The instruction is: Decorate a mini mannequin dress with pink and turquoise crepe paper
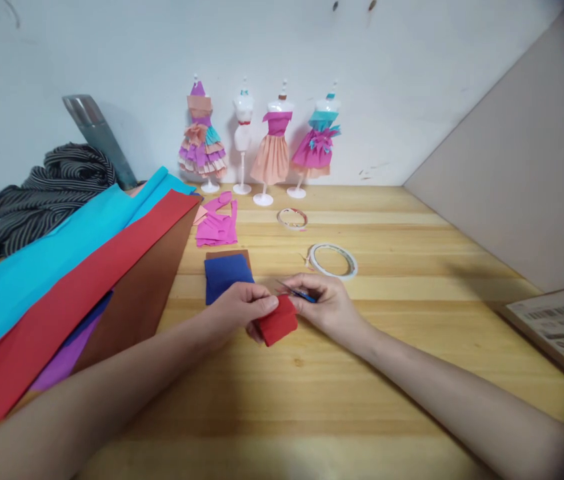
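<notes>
A small folded red piece (279, 323) is pinched between the thumb and fingers of my left hand (247, 305), above the wooden table. My right hand (327, 304) is closed round small scissors (304, 295) with a blue handle; their thin blade points left, just above the red piece. The right fingertips are close to the red piece's upper right edge; whether they touch it I cannot tell. Behind my left hand lies a dark blue square (227, 275) on top of a brown one.
White tape roll (333, 261) and smaller ring (292, 219) lie beyond my hands. Pink pieces (218, 228) are at centre left, long coloured sheets (77, 287) at left. Several dress stands (263, 199) line the wall. A labelled box (557, 327) is at right.
</notes>
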`<state>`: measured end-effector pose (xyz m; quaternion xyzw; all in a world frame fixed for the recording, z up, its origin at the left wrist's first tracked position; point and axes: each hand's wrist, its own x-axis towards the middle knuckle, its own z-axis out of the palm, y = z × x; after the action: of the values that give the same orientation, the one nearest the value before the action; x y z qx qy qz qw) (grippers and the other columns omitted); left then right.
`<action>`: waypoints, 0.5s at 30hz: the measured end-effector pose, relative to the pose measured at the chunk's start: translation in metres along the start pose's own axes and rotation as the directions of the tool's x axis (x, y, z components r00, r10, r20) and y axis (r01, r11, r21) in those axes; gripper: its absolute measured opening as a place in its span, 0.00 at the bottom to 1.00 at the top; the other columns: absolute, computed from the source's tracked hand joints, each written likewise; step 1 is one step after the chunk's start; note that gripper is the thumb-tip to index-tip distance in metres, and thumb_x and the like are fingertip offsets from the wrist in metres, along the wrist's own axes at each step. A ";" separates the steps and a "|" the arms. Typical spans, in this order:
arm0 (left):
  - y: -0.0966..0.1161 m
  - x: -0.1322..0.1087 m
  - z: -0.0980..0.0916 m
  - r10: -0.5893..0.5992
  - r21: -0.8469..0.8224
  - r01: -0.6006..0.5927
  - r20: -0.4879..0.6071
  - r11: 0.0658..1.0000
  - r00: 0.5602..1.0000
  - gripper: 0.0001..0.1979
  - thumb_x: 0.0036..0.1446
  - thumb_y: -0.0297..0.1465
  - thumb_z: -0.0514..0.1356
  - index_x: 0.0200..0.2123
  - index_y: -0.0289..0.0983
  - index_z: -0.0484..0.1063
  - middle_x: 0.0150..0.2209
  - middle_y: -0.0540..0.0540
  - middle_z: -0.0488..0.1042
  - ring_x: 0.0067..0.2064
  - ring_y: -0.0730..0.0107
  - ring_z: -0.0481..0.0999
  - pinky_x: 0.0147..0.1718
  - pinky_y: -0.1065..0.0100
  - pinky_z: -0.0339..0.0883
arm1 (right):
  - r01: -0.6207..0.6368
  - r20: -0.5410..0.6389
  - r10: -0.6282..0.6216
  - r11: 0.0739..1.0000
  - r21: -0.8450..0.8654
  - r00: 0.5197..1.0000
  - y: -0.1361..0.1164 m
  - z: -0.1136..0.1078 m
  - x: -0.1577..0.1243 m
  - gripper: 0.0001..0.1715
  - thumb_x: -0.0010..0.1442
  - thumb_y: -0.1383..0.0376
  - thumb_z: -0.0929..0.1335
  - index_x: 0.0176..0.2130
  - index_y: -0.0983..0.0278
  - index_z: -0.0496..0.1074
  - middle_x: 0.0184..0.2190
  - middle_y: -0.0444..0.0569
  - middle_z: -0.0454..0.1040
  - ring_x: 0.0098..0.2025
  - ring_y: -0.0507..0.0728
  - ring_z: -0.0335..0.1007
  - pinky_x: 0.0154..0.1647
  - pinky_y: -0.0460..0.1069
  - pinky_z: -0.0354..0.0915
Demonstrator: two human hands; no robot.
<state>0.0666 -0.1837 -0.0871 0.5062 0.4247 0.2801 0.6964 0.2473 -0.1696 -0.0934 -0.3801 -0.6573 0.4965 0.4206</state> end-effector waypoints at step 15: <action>-0.006 -0.004 0.011 0.329 0.180 -0.304 -0.126 0.935 0.936 0.19 0.53 0.44 0.55 0.22 0.34 0.64 0.20 0.53 0.63 0.23 0.78 0.63 0.23 0.75 0.59 | -0.297 0.087 0.289 0.948 0.115 0.953 -0.016 0.003 0.000 0.16 0.41 0.59 0.74 0.23 0.67 0.69 0.19 0.41 0.67 0.22 0.48 0.58 0.26 0.45 0.55</action>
<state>0.0739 -0.1947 -0.0904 0.5984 0.4108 0.3927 0.5648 0.2433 -0.1740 -0.0787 -0.4288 -0.5748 0.6069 0.3426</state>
